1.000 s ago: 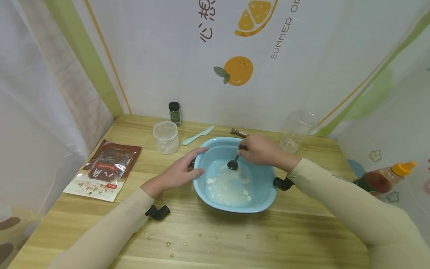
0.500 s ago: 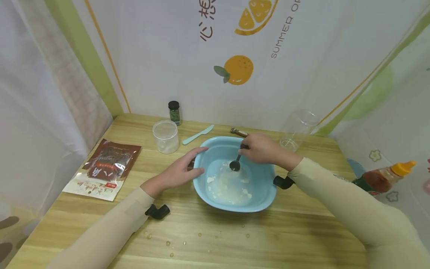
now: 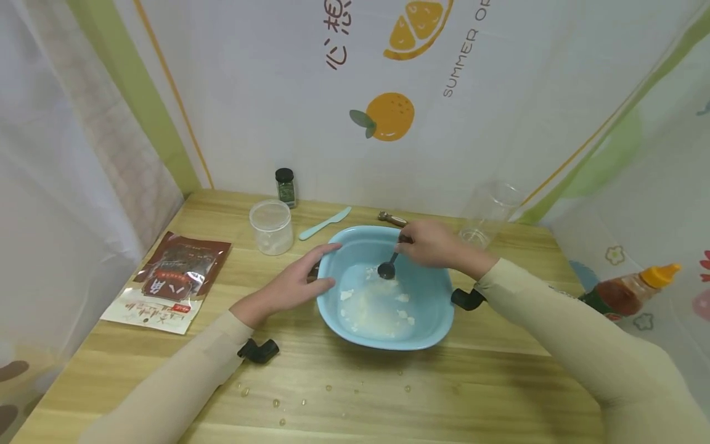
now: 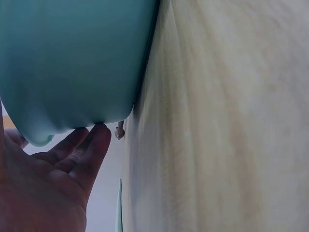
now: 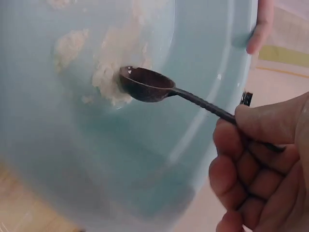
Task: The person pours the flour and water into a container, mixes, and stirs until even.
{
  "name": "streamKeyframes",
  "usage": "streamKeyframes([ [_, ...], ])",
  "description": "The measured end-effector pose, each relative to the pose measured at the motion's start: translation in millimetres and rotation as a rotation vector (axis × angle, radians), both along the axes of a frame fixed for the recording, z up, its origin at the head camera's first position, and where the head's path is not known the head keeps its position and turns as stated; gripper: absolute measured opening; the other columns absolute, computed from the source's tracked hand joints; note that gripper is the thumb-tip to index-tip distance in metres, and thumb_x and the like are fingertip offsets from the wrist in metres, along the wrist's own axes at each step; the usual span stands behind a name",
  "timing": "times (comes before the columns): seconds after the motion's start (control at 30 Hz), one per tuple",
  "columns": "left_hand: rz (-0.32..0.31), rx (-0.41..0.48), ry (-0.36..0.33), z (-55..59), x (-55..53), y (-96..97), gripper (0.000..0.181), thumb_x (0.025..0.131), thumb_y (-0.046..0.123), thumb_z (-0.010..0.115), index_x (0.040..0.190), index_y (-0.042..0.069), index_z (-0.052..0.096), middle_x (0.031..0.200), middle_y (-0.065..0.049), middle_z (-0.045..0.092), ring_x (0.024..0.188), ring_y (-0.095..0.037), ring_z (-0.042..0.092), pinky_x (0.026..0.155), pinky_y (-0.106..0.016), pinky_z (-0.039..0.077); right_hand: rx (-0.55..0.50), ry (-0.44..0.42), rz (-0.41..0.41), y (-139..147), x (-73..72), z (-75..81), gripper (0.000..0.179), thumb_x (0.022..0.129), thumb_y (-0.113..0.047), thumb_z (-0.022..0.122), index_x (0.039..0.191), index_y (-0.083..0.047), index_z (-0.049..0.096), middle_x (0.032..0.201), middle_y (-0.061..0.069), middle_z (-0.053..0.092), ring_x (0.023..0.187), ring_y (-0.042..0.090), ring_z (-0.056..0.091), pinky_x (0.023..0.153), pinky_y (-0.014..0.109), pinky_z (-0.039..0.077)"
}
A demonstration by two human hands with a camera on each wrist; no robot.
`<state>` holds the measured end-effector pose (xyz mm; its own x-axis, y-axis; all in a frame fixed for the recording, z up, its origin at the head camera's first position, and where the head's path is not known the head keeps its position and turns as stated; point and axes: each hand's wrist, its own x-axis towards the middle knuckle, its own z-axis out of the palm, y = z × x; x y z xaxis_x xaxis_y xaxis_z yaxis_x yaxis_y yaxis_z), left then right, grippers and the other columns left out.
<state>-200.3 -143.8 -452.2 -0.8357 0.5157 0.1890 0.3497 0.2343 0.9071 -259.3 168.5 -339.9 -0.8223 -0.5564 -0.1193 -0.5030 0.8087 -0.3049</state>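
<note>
If we take the blue basin point(image 3: 435, 296) as clock ctr., it sits mid-table point(image 3: 333, 370) in head view, w/ cloudy liquid point(image 3: 374, 311) & white clumps point(image 5: 72, 46) in it; the L hand point(image 3: 294, 282) is at 9 o'c., gripping the rim, thumb & a finger over the top, other fingertips vs. the outer wall; the R hand point(image 3: 435, 248) is at 1–2 o'c., pinching a dark spoon point(image 5: 149, 91) by its handle btwn thumb & fingers; we see the spoon's bowl inside, just 12 o'c. of ctr., beside clumps; round abt. we've a brown utensil point(image 3: 394, 219) at 12, part hidden; clear cup point(image 3: 488, 213) at 2; sauce bottle point(image 3: 632, 290) at 3; droplets point(image 3: 276, 403) from 6–8; packet point(image 3: 166, 280) lying flat at 9; clear tub point(image 3: 272, 229) at 10; pale knife point(image 3: 325, 223) & black-lidded jar point(image 3: 285, 188) btwn 10 & 11, jar farther out.
</note>
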Motion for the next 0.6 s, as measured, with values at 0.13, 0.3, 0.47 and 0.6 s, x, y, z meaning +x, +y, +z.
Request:
streamKeyframes([
  [0.13,0.003,-0.004,0.008,0.9,-0.8,1.1,0.073,0.106,0.014,0.068,0.172,0.006,0.036,0.169,-0.026,0.043,0.138,-0.049,0.063,0.103,-0.044,0.065,0.017,-0.005,0.056,5,4.3,3.3,0.027,0.109,-0.022,0.072,0.084,-0.013,0.075,0.065,-0.004,0.05,0.059,0.013,0.045,0.057,0.031,0.04],
  [0.3,-0.002,0.015,0.006,-1.6,-1.0,-0.7,0.073,0.106,0.013,0.068,0.172,0.006,0.036,0.168,-0.028,0.044,0.136,-0.05,0.063,0.101,-0.042,0.066,-0.019,-0.065,0.143,-9,12.9,3.5,0.021,0.11,-0.024,0.071,0.097,-0.012,0.083,0.071,-0.005,0.064,0.062,0.011,0.054,0.059,0.031,0.046],
  [0.47,-0.01,0.025,0.003,-4.7,-1.0,-2.4,0.071,0.108,0.013,0.066,0.172,0.006,0.035,0.168,-0.028,0.042,0.135,-0.05,0.064,0.098,-0.038,0.067,-0.016,0.01,0.083,-8,7.6,0.9,0.032,0.111,-0.022,0.069,0.081,-0.014,0.071,0.062,-0.005,0.047,0.056,0.012,0.045,0.058,0.031,0.04],
  [0.6,-0.017,0.016,0.004,-2.0,-1.1,-1.1,0.072,0.108,0.014,0.067,0.172,0.007,0.035,0.17,-0.027,0.041,0.136,-0.049,0.064,0.097,-0.036,0.067,0.013,-0.004,0.063,-3,11.3,2.8,0.025,0.109,-0.022,0.072,0.087,-0.011,0.077,0.065,-0.006,0.054,0.06,0.012,0.048,0.059,0.031,0.043],
])
